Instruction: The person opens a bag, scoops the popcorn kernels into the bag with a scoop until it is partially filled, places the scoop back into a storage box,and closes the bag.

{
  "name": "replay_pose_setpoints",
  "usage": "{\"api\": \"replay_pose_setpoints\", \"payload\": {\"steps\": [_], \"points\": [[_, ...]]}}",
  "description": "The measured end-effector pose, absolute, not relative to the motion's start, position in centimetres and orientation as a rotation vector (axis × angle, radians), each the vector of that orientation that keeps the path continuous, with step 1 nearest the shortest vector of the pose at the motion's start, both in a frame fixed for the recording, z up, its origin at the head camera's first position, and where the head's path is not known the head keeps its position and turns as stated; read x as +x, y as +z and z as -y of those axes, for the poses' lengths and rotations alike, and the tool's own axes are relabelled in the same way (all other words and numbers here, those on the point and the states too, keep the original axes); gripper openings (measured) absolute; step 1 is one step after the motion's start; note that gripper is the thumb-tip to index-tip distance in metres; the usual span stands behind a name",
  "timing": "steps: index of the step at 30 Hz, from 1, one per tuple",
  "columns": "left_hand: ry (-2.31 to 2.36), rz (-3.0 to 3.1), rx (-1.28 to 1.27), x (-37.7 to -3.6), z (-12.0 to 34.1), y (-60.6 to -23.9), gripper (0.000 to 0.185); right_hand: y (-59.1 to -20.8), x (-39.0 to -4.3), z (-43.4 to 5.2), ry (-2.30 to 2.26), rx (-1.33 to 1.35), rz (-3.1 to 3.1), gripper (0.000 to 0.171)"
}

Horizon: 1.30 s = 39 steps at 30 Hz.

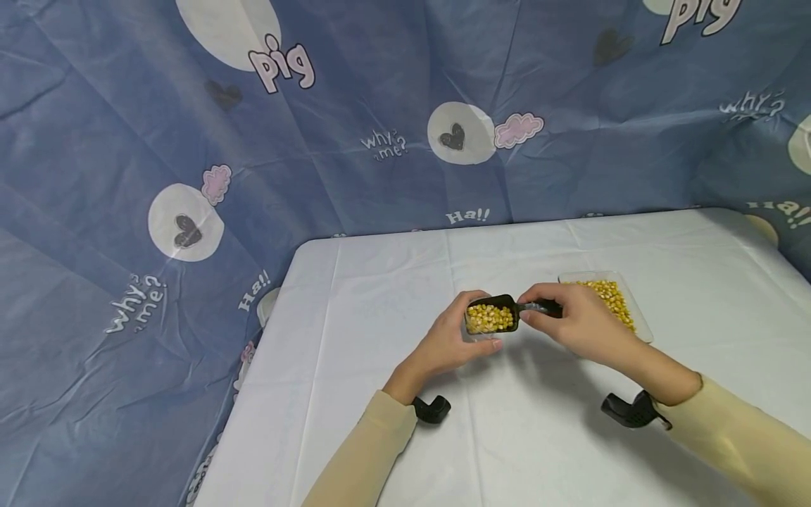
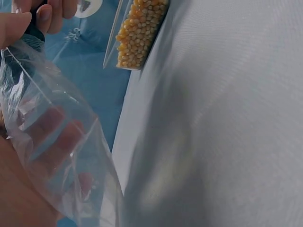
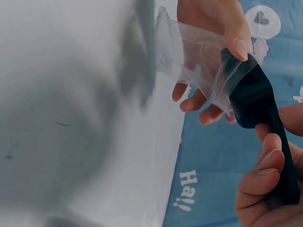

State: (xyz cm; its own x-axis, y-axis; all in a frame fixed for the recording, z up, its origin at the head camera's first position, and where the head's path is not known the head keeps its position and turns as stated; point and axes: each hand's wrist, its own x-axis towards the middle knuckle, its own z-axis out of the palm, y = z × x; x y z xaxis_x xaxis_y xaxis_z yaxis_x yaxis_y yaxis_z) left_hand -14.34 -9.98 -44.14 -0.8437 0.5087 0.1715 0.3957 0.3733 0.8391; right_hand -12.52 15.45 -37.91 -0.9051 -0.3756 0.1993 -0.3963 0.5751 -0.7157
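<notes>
A black scoop [image 1: 491, 317] heaped with yellow corn kernels hovers over the middle of the white table [image 1: 380, 296]. My right hand [image 1: 573, 320] grips its handle [image 1: 538, 307]. My left hand [image 1: 465, 331] holds a small clear plastic bag [image 1: 478, 336] against the scoop's front end. In the right wrist view the scoop's [image 3: 258, 104] tip sits in the bag's [image 3: 199, 61] open mouth, with a left-hand fingertip [image 3: 239, 45] pinching the film. In the left wrist view the bag [image 2: 52, 142] looks empty, with fingers showing through it.
A clear shallow tray [image 1: 640, 320] of corn kernels [image 1: 611, 296] lies just behind my right hand and appears again as the tray [image 2: 139, 33] in the left wrist view. Blue printed cloth [image 1: 190, 176] hangs behind and left of the table. Black camera mounts [image 1: 432, 408] sit on both wrists.
</notes>
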Motion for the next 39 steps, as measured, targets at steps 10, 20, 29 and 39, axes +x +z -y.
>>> {"api": "replay_pose_setpoints", "payload": {"steps": [10, 20, 29, 39], "points": [[1.541, -2.473, 0.846, -14.5, 10.2, -44.0, 0.066, -37.2, -12.8, -14.6, 1.055, 0.899, 2.655, 0.016], [1.588, -2.429, 0.882, -14.7, 10.5, -44.0, 0.062, -36.6, -13.5, -14.6, 0.835, 1.2, 2.409, 0.021], [1.626, -2.432, 0.938, -14.6, 10.6, -43.9, 0.062, -36.3, -13.6, -14.6, 0.755, 1.229, 2.336, 0.027], [1.73, -2.497, 0.927, -14.7, 10.6, -43.8, 0.066, -36.0, -13.7, -14.4, 0.762, 1.198, 2.271, 0.029]]}}
